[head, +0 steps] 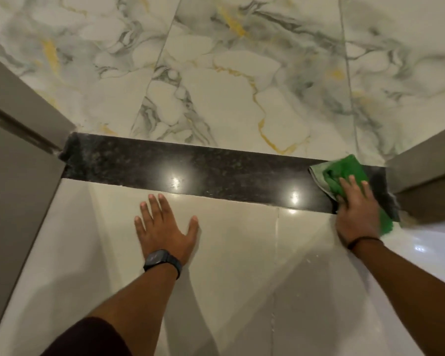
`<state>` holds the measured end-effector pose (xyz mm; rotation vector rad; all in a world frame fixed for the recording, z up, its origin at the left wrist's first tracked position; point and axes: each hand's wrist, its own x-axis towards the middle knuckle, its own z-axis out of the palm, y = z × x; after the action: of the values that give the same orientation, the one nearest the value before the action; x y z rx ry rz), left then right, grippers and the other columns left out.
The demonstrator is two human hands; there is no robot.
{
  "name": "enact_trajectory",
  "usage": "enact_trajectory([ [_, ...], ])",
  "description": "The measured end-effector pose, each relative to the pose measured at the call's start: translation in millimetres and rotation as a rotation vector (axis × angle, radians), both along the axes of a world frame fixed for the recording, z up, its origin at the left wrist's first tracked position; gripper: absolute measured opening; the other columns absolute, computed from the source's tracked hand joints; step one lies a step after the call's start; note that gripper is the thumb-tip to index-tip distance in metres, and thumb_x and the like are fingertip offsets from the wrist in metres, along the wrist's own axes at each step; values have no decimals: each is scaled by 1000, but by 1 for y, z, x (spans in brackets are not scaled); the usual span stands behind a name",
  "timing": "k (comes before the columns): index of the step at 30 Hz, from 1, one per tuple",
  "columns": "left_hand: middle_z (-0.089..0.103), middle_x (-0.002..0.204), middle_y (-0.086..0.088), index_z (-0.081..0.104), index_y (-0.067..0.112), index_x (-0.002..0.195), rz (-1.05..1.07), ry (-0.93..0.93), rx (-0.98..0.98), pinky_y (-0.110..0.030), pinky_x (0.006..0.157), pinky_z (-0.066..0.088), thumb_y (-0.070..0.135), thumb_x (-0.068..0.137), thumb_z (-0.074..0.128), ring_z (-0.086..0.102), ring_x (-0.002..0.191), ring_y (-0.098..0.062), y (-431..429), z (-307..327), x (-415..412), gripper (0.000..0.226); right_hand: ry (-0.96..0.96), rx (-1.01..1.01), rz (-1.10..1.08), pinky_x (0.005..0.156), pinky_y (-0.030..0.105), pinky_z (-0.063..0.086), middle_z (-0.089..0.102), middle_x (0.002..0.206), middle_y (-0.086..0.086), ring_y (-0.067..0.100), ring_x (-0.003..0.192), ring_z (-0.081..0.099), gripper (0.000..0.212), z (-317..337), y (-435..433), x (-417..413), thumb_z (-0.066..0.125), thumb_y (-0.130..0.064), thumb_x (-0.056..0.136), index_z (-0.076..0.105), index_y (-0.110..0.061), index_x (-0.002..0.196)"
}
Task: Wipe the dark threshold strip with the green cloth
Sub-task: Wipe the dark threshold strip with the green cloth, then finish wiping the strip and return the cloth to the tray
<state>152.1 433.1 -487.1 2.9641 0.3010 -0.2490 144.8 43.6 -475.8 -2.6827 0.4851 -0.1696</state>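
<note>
The dark threshold strip [190, 165] is glossy speckled stone and runs across the doorway from left to right. A green cloth [343, 172] lies crumpled on its right end. My right hand [357, 211] presses flat on the cloth, fingers spread over it, close to the right door frame. Part of the cloth shows beyond the fingers and below the palm. My left hand [163, 227] rests flat and open on the pale floor tile just in front of the strip's middle, with a dark watch on the wrist.
Grey door frames stand at the left [18, 140] and the right [427, 176] ends of the strip. Beyond the strip lies a marble-patterned floor [229, 73] with grey and yellow veins. Plain pale tiles [242, 278] cover the near side.
</note>
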Motion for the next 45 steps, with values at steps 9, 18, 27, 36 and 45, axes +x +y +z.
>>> enact_trajectory([
  [9,0,161,-6,-5,15,151,-434,-1,-72,-46,117,-2,72,80,27,-8,146,-25,-121,-1,-26,96,-9,211,152,108,47,30,42,143,16,32,133,34,60,19,41,-36,48,-38,89,35,-14,142],
  [18,-4,161,-5,-6,15,150,-550,41,-136,-35,115,-9,73,79,26,-11,145,-19,-120,9,-23,97,360,218,19,72,32,42,59,95,10,26,83,54,28,34,13,2,63,-38,85,50,-15,94],
  [27,35,151,-13,35,8,143,-635,30,-261,-35,114,16,66,80,43,28,140,-28,-145,147,-40,85,182,308,76,65,47,50,64,85,15,37,73,60,22,166,14,-69,49,-35,93,34,-21,100],
  [36,37,150,-11,38,13,140,-800,103,-377,-40,111,24,69,78,36,31,137,-28,-275,353,-118,84,-143,648,-444,58,17,50,65,83,-9,-2,71,63,18,404,-87,-215,62,-29,88,44,-29,87],
  [45,31,153,-10,31,17,144,-1046,171,-492,-37,111,21,63,83,42,27,139,-25,-432,446,-157,78,25,468,-557,66,30,48,63,85,-2,18,76,62,17,490,-242,-257,57,-25,90,43,-26,100],
])
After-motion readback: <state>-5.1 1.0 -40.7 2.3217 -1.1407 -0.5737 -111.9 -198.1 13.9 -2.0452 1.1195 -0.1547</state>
